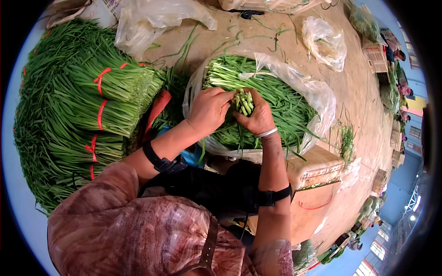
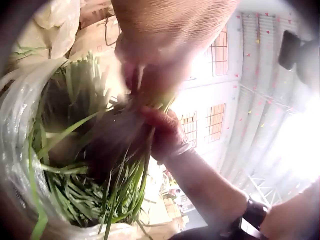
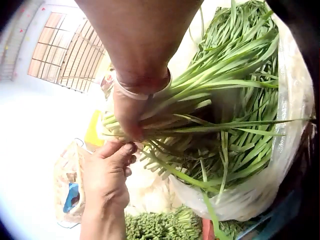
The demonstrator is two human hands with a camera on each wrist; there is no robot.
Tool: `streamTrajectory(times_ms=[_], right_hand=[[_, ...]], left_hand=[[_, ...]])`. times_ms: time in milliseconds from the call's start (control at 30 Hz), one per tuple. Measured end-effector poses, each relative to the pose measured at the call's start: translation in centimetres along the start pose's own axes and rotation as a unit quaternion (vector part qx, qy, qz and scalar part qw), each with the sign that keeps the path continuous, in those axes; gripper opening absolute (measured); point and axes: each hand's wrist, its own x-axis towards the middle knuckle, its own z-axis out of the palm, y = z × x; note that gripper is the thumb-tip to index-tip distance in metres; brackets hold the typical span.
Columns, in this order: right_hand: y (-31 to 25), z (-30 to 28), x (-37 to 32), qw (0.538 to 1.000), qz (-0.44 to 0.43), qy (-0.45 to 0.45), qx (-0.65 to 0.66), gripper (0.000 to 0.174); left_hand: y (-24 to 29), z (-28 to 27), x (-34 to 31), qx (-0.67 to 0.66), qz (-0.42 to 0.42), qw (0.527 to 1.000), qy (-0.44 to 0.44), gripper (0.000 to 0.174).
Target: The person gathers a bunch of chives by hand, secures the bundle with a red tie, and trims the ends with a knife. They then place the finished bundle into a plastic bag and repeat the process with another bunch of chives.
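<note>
My right hand (image 1: pixel 258 115), with a pale bangle at its wrist, grips a bunch of garlic chives (image 1: pixel 243 102), cut stem ends pointing up toward the head camera. From the left, my left hand (image 1: pixel 209 109) meets the bunch, thumb and forefinger pinched together at its stems. In the right wrist view, long leaves (image 3: pixel 220 82) trail back from the held bunch, and the left fingertips (image 3: pixel 129 149) are close beside the stem ends. Below both hands lies a heap of garlic chives (image 1: pixel 281 103) inside a clear plastic bag (image 1: pixel 326 94).
Bundles of chives tied with red bands (image 1: pixel 100 115) are piled at the left. Clear plastic sheeting (image 1: pixel 159 20) and a crumpled plastic bag (image 1: pixel 324 42) lie on the floor. A plastic crate (image 1: pixel 317 168) stands near the right forearm. Other people (image 1: pixel 399 55) sit farther off.
</note>
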Motion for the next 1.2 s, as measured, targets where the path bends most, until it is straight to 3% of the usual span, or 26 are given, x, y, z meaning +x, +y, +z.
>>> streamTrajectory(times_ms=[167,367,467,500,567,600,633,700,833,900,967,1000,1033,1200], right_hand=[[0.7,0.5,0.3,0.997,-0.046,0.054,-0.042,0.070],[0.8,1.4,-0.4,0.993,0.038,0.113,-0.011,0.054],[1.1,1.7,-0.2,0.989,0.013,0.147,0.009,0.042],[1.1,2.0,-0.4,0.989,0.003,0.150,0.008,0.038],[0.6,2.3,-0.6,0.988,0.014,0.150,0.013,0.037],[0.3,2.3,-0.5,0.988,0.022,0.155,0.015,0.036],[0.1,2.3,-0.5,0.987,0.032,0.159,0.016,0.036],[1.1,3.2,-0.9,0.979,-0.007,0.198,-0.040,0.038],[-0.2,4.5,-1.2,0.982,-0.028,0.147,-0.115,0.047],[-0.2,5.0,-1.3,0.979,-0.071,0.137,-0.130,0.045],[-0.5,5.3,-1.4,0.974,-0.100,0.154,-0.132,0.042],[-1.2,5.1,-1.7,0.976,-0.100,0.150,-0.125,0.043],[-2.0,4.6,-2.1,0.977,-0.102,0.147,-0.119,0.044],[-5.1,2.2,-4.3,0.971,-0.121,0.188,-0.086,0.045]], left_hand=[[1.6,0.3,1.9,-0.014,-0.036,0.999,-0.014,0.027],[2.7,-0.3,2.0,-0.097,-0.126,0.984,-0.076,0.030],[0.7,0.6,0.6,-0.330,-0.172,0.926,0.070,0.038],[1.0,1.2,0.5,-0.328,-0.174,0.926,0.067,0.038],[2.3,3.1,1.0,-0.511,-0.148,0.832,0.156,0.040],[1.3,4.3,1.2,-0.489,-0.097,0.858,0.126,0.043],[0.1,5.0,1.1,-0.428,-0.121,0.890,0.098,0.044],[-1.8,6.7,0.8,-0.395,-0.106,0.904,0.127,0.038],[-7.2,9.5,-1.4,-0.105,0.006,0.987,0.122,0.036],[-8.7,9.8,-1.5,0.091,0.077,0.991,0.060,0.043],[-8.8,9.9,-2.1,0.197,0.104,0.975,0.010,0.046],[-7.7,9.8,-2.2,0.132,0.009,0.990,0.042,0.049],[-7.8,10.0,-2.2,0.158,-0.005,0.987,0.036,0.051],[-8.3,9.5,-2.5,0.124,0.014,0.991,0.040,0.050]])
